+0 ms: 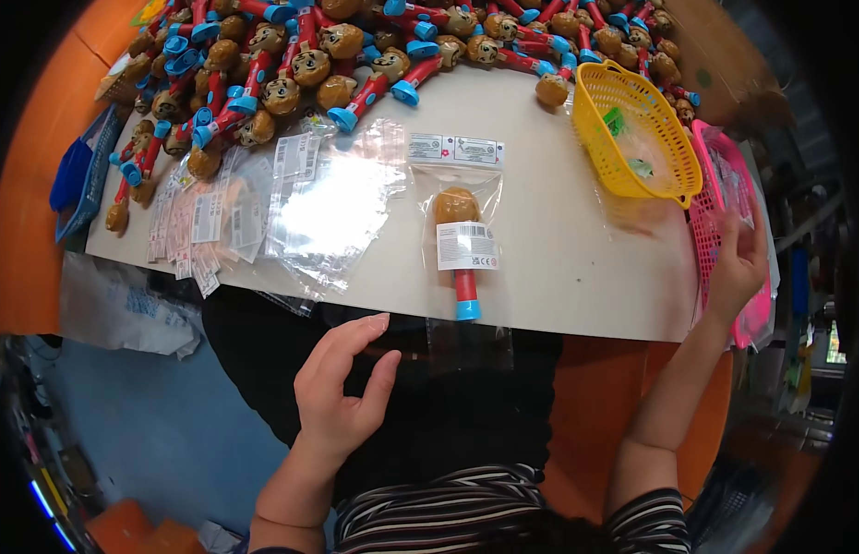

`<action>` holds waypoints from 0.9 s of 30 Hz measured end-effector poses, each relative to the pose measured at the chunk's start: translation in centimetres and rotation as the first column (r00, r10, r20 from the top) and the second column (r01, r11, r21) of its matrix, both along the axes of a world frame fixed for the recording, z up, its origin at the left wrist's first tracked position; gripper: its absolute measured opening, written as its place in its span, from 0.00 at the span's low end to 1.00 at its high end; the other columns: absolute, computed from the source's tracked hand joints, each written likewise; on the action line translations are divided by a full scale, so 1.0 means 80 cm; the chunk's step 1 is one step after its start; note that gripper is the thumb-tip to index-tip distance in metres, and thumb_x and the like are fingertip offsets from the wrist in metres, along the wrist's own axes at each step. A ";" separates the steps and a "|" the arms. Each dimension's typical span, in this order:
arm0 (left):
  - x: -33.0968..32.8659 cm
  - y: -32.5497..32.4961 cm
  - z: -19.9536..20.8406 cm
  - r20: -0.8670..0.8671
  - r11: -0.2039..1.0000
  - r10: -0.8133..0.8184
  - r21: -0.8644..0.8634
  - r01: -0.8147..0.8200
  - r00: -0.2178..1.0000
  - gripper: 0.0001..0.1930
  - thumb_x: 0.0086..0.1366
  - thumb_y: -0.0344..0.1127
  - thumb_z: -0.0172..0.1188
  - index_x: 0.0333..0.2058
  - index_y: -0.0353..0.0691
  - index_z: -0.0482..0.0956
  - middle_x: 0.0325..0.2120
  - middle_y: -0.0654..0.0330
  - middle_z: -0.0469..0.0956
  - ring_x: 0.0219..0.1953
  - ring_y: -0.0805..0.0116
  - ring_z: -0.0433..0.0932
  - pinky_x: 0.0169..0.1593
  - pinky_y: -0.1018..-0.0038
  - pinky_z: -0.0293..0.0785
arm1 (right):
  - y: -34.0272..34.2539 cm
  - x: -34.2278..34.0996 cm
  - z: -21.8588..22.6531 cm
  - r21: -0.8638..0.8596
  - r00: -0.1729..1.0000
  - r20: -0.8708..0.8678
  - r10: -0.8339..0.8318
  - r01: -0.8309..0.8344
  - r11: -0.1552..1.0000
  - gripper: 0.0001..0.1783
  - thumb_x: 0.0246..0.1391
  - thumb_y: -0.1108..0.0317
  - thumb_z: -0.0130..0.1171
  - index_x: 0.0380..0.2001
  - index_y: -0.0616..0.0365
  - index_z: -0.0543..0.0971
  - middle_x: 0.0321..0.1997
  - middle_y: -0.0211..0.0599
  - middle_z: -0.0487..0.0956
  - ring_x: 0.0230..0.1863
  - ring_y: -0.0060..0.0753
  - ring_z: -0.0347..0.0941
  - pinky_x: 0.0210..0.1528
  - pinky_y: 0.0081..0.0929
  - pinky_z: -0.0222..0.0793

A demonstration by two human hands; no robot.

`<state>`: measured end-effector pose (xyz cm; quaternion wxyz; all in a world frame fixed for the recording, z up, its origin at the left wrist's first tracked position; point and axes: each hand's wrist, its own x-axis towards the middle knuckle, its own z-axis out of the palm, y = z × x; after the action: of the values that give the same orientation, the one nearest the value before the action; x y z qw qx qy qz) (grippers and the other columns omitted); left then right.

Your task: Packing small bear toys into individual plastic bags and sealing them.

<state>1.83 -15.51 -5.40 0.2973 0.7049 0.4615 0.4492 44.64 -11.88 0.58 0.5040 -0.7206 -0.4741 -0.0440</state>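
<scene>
In front of me a clear plastic bag lies on the table, its lower end hanging past the near edge. Inside it is a toy figure with a brown round head, red body and blue base; a white label covers its middle. My left hand hovers just off the table edge, left of the bag, fingers and thumb apart and holding nothing. Over at the right, my right hand is at the pink basket. Its fingertips blur against the basket's contents, so any grip is unclear.
A big heap of similar toy figures covers the table's far side. Left of the bagged figure, clear labelled bags lie spread out. A yellow basket with small items stands beside the pink one. A blue basket is far left.
</scene>
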 end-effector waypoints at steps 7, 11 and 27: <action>0.006 0.003 0.005 -0.037 0.998 0.008 0.057 -0.005 0.999 0.15 0.54 0.20 0.64 0.42 0.32 0.78 0.40 0.48 0.80 0.38 0.60 0.81 0.40 0.74 0.78 | 0.023 -0.006 0.029 0.092 0.940 -0.062 0.335 -0.329 0.940 0.32 0.63 0.77 0.50 0.68 0.55 0.56 0.61 0.46 0.72 0.61 0.33 0.68 0.60 0.25 0.64; 0.008 -0.001 0.006 -0.025 0.997 -0.009 0.071 0.010 1.000 0.14 0.54 0.20 0.64 0.42 0.32 0.78 0.40 0.48 0.80 0.39 0.60 0.81 0.40 0.74 0.78 | 0.077 0.026 0.057 -0.122 0.917 0.230 0.326 -0.305 0.944 0.25 0.63 0.74 0.52 0.62 0.60 0.64 0.56 0.47 0.75 0.56 0.32 0.72 0.60 0.24 0.65; 0.011 0.033 -0.055 -0.337 0.808 -0.160 0.495 0.319 0.928 0.23 0.46 0.30 0.73 0.45 0.49 0.81 0.45 0.56 0.71 0.43 0.58 0.75 0.44 0.67 0.74 | -0.050 -0.165 -0.083 -0.269 0.394 0.543 0.741 -0.755 0.598 0.22 0.37 0.71 0.73 0.40 0.50 0.79 0.50 0.43 0.75 0.49 0.46 0.73 0.54 0.46 0.70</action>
<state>2.67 -12.90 -9.79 0.0725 0.8689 0.2593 0.4154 31.41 -15.89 -6.09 0.2963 -0.3698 -0.8794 -0.0464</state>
